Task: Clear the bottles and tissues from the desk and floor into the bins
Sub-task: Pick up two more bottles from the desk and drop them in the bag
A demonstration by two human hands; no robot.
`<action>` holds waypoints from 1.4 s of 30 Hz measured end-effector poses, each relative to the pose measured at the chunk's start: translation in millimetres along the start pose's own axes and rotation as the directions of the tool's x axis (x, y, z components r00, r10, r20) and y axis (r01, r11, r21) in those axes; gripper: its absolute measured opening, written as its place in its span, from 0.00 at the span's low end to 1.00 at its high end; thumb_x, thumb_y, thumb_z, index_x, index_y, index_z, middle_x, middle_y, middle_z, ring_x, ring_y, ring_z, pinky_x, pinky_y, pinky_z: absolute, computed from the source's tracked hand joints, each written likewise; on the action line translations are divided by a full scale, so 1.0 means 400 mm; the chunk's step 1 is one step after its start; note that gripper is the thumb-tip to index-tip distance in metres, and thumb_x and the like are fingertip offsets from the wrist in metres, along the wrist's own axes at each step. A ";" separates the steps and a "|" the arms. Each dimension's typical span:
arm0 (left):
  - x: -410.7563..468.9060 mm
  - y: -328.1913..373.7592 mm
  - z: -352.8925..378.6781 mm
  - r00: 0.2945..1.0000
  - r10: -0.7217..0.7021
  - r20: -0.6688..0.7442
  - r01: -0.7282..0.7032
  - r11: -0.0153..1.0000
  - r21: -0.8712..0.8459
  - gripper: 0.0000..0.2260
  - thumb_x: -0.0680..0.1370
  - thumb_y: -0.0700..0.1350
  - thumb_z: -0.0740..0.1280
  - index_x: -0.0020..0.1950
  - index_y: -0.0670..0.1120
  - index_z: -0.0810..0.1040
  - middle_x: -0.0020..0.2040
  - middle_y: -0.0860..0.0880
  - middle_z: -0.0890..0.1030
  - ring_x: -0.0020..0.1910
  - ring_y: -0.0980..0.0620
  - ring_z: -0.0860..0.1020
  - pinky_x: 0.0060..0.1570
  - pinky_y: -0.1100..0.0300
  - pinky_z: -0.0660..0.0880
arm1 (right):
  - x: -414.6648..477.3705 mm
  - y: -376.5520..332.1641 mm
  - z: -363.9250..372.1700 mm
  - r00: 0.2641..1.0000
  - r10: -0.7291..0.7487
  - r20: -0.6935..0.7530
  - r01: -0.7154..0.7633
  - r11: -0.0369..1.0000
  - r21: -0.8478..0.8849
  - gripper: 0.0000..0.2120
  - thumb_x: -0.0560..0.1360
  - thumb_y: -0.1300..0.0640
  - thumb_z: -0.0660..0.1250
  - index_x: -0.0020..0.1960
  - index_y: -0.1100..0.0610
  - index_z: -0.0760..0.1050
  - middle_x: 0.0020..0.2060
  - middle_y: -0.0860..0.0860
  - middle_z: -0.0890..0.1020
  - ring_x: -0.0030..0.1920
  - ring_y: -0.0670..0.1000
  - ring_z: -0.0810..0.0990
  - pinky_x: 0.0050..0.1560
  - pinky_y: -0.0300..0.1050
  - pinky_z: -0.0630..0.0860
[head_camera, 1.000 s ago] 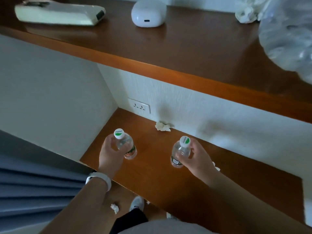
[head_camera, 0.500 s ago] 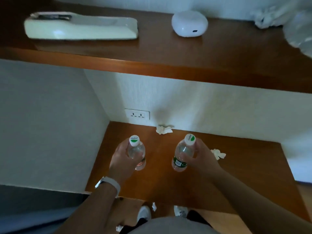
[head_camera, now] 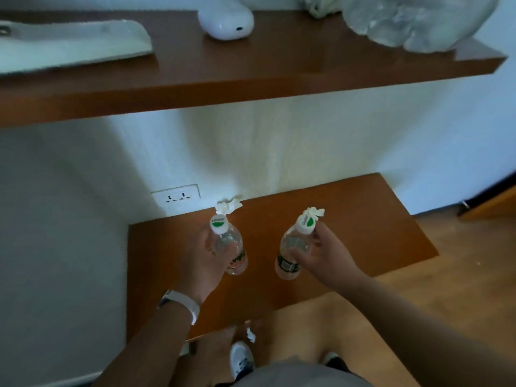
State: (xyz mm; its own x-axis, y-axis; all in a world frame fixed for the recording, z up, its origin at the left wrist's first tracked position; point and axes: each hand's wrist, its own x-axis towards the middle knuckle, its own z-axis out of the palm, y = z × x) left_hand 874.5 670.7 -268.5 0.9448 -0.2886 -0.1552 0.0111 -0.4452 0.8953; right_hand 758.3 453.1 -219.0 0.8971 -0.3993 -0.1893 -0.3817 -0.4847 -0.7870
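Both hands are full — the left hand [head_camera: 205, 256] is wrapped around a clear water bottle [head_camera: 229, 247], fingers closed round its body, white-and-green cap pointing up. The right hand [head_camera: 321, 256] grips a second water bottle [head_camera: 293, 252] high up near the neck, and that one leans a little to the right. Both bottles hang over the low wooden shelf [head_camera: 363, 233] by the wall. Two crumpled tissues lie on that shelf — one [head_camera: 228, 206] against the wall beside the power socket [head_camera: 176, 197], the other [head_camera: 315, 212] just behind the right bottle's cap. A third tissue scrap [head_camera: 250, 335] sits on the floor by a white shoe [head_camera: 241, 360]. Up on the desk [head_camera: 279, 65]: a white rounded gadget [head_camera: 226, 20] and a crinkled plastic bag [head_camera: 413, 20].
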 end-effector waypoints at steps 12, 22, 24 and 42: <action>-0.129 0.176 0.266 0.944 0.230 0.238 -0.243 0.970 0.025 0.24 0.73 0.49 0.74 0.67 0.56 0.72 0.62 0.56 0.75 0.59 0.52 0.76 0.54 0.56 0.79 | -0.265 0.190 -0.202 0.952 0.161 -0.260 -0.121 0.979 0.162 0.23 0.70 0.49 0.73 0.61 0.43 0.68 0.51 0.37 0.76 0.52 0.39 0.77 0.48 0.36 0.77; -0.390 0.347 0.584 0.787 0.420 0.451 -0.466 0.885 -0.010 0.22 0.72 0.50 0.74 0.64 0.54 0.73 0.58 0.56 0.78 0.57 0.54 0.77 0.54 0.50 0.80 | -0.636 0.419 -0.441 0.813 0.313 -0.490 -0.156 0.929 0.336 0.19 0.71 0.51 0.74 0.55 0.40 0.69 0.48 0.36 0.78 0.48 0.36 0.77 0.48 0.33 0.74; -0.450 0.373 0.654 0.746 0.428 0.511 -0.473 0.880 -0.046 0.22 0.71 0.50 0.74 0.63 0.55 0.73 0.57 0.57 0.78 0.56 0.55 0.78 0.54 0.51 0.80 | -0.718 0.461 -0.479 0.763 0.362 -0.535 -0.184 0.915 0.358 0.19 0.71 0.51 0.74 0.56 0.42 0.68 0.47 0.36 0.76 0.46 0.33 0.76 0.42 0.28 0.71; -0.743 0.621 1.133 0.235 0.576 0.783 -0.612 0.713 -0.342 0.19 0.69 0.54 0.72 0.59 0.55 0.75 0.52 0.56 0.80 0.52 0.52 0.79 0.48 0.52 0.82 | -1.157 0.709 -0.678 0.234 0.591 -0.772 -0.274 0.802 0.530 0.22 0.66 0.39 0.70 0.57 0.41 0.70 0.50 0.41 0.79 0.51 0.42 0.79 0.53 0.49 0.79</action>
State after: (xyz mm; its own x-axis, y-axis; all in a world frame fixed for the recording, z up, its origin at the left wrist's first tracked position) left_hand 448.0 261.7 -189.2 -0.0281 -0.9878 0.1528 -0.4579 0.1487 0.8765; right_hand 174.6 289.4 -195.2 -0.1876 -0.9807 -0.0554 -0.4343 0.1334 -0.8908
